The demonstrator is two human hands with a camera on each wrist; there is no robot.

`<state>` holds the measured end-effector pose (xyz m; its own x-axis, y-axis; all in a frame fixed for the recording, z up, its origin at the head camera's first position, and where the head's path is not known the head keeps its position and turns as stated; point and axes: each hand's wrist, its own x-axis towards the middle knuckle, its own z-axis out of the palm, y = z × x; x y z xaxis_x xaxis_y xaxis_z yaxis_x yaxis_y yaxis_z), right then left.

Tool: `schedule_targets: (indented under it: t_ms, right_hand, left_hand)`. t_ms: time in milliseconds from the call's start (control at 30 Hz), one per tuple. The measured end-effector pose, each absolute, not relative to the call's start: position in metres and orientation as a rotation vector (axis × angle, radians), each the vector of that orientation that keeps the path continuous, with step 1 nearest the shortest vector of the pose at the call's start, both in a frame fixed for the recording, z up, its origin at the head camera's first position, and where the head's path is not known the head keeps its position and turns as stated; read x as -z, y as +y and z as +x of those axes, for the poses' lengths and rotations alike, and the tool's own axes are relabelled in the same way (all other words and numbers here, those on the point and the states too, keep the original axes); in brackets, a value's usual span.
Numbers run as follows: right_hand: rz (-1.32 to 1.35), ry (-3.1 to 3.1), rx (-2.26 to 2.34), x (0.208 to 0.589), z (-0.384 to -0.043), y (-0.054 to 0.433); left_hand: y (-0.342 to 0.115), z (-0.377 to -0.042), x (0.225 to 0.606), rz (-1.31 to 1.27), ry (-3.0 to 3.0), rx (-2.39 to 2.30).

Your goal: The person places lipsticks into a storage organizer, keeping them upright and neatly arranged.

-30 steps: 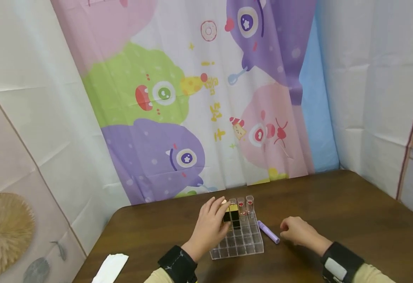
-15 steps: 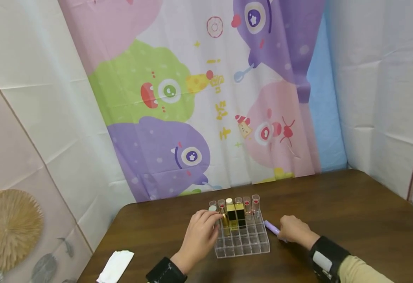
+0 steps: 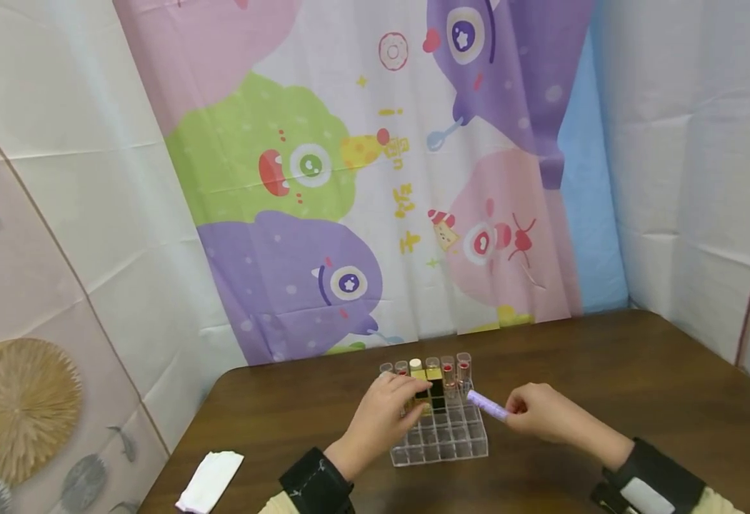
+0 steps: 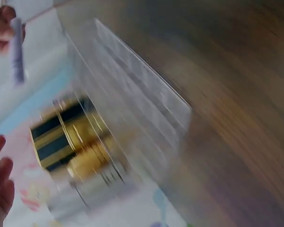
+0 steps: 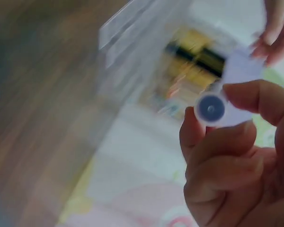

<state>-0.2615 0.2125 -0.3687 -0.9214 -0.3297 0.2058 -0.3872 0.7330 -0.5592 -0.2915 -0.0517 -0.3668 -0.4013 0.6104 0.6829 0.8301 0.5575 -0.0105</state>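
My right hand pinches one end of a slim lavender cosmetic tube, lifted off the table at the right side of the clear lipstick organizer. In the right wrist view the tube's round end shows between thumb and fingers. Over the organizer's left part hovers my left hand, fingers loosely bent and holding nothing. The left wrist view, though blurred, has its fingertips apart from the lipsticks. Black-and-gold lipsticks and clear tubes with red lipstick stand in the back row.
A folded white tissue lies at the left on the brown table. Behind the table hangs a cartoon curtain. The organizer's front compartments hold nothing that I can see.
My right hand has reached left, taken the lavender tube from the table and raised it toward the organizer. My left hand drew back from the lipsticks, then came over them again.
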Motion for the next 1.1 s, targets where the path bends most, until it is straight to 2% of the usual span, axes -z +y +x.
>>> schedule_targets:
  t_ms: [133,267,533,700,1100]
  right_hand:
    - [0.842,-2.779,-1.087,0.357,-0.249,0.199]
    - [0.92,-2.751,-1.172,0.351,-0.241,0.192]
    - [0.843,-2.797,-1.347,0.345,-0.243,0.195]
    - [0.766,-2.729,-1.302,0.339,-0.251,0.193]
    - [0.61,-2.743,-0.948,0.336,-0.305,0.169]
  left_hand:
    - [-0.038,-0.288,0.364,-1.328,-2.178,0.508]
    - [-0.034,-0.286,0.364,-1.394,-2.178,0.602]
    - [-0.038,-0.282,0.368,-1.398,-2.205,0.588]
    - [-0.042,-0.282,0.379,-1.458,-2.192,0.558]
    - [-0.054,-0.274,0.389,-1.434,-2.32,0.569]
